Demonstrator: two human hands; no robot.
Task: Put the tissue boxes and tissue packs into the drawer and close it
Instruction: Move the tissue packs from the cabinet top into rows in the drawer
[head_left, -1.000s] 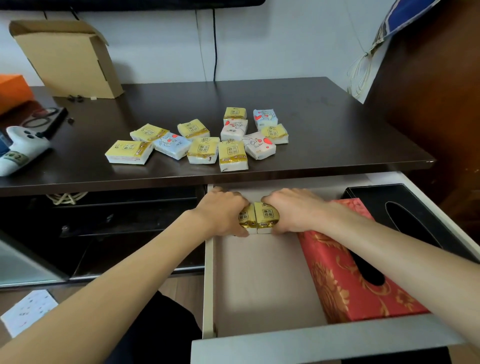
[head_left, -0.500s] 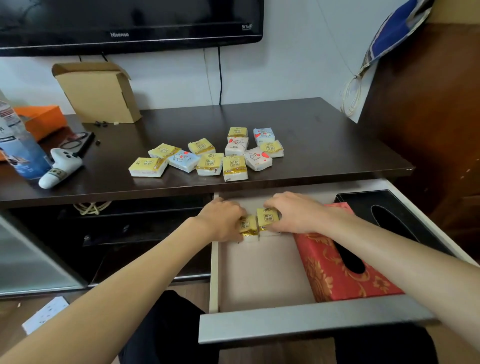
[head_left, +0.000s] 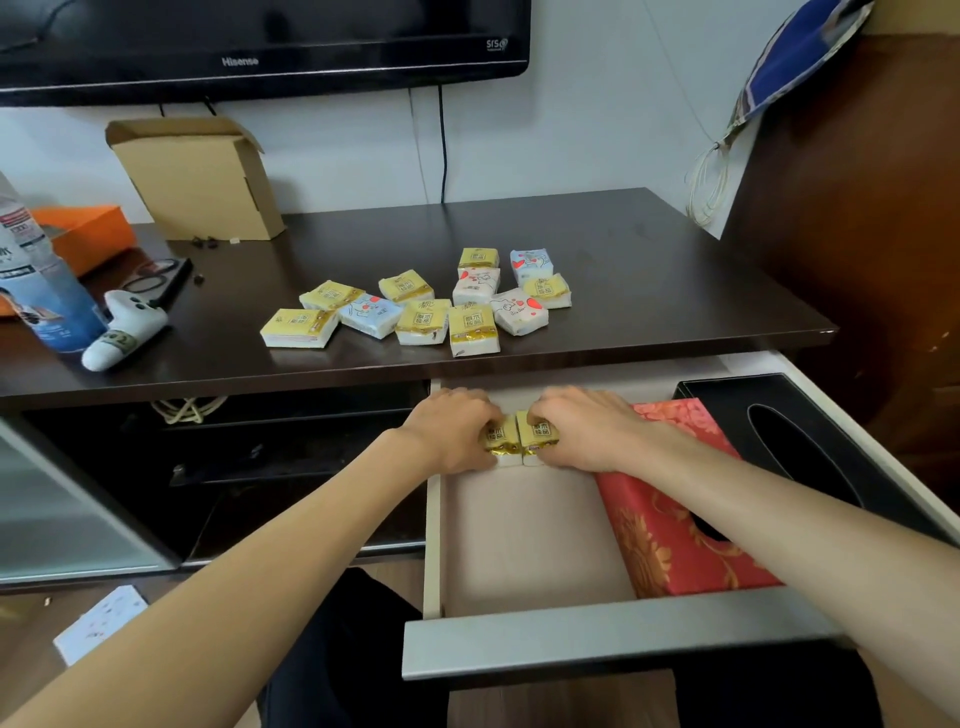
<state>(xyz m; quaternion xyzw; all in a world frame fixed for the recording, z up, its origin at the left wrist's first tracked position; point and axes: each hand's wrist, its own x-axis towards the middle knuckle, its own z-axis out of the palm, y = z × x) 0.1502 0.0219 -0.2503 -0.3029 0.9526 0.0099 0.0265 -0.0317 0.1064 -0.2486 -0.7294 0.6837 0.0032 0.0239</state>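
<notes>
The white drawer (head_left: 613, 631) stands pulled out below the dark table top. Inside it lie a red patterned tissue box (head_left: 670, 525) and, to its right, a black tissue box (head_left: 810, 415). At the drawer's back left, my left hand (head_left: 452, 431) grips one yellow tissue pack (head_left: 500, 439) and my right hand (head_left: 587, 428) grips another yellow tissue pack (head_left: 540, 435); the two packs stand side by side, touching. Several more tissue packs (head_left: 423, 312), yellow, blue and white, lie scattered on the table (head_left: 649, 270).
On the table's left are a cardboard box (head_left: 200, 179), an orange box (head_left: 91, 234), a plastic bottle (head_left: 36, 280) and a white controller (head_left: 124, 330). A television (head_left: 260, 47) hangs above. A dark wooden cabinet (head_left: 872, 208) stands to the right.
My head has tilted up, so the television and bottle came into view. Both hands stay at the drawer's back with the two packs, shifted slightly and pressed together.
</notes>
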